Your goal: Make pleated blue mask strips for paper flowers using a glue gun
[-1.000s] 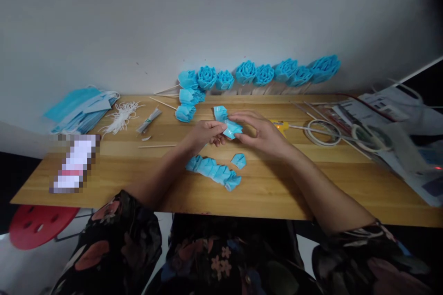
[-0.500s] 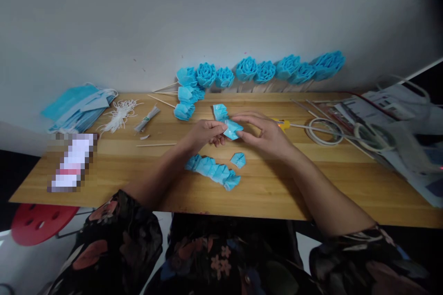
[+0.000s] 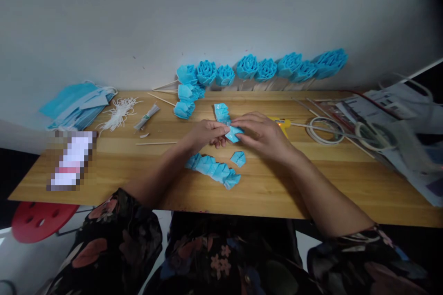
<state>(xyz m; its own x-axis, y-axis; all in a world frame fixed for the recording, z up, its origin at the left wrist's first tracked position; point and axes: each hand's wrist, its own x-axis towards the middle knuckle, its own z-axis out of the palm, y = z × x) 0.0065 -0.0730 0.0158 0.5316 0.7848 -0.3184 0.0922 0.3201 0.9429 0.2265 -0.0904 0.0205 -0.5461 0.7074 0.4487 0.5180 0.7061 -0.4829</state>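
Between my two hands is a strip of folded blue petals, its far end sticking out beyond my fingers. My left hand is closed, thumb and fingers pinching the strip's left side. From the right, my right hand grips the near petal between thumb and fingertips. Just below on the table lies a single folded blue petal. Nearer to me rests a longer strip of joined blue petals, its left end partly behind my left forearm.
Blue flowers line the wall. To the left are blue face masks, white ear loops, a bundle of ties and a blurred-out phone. A yellow glue gun, tape rolls and papers lie right.
My right fingers have closed in toward my left hand over the near petal. More of the strip's far end shows now. The items on the table stay where they were.
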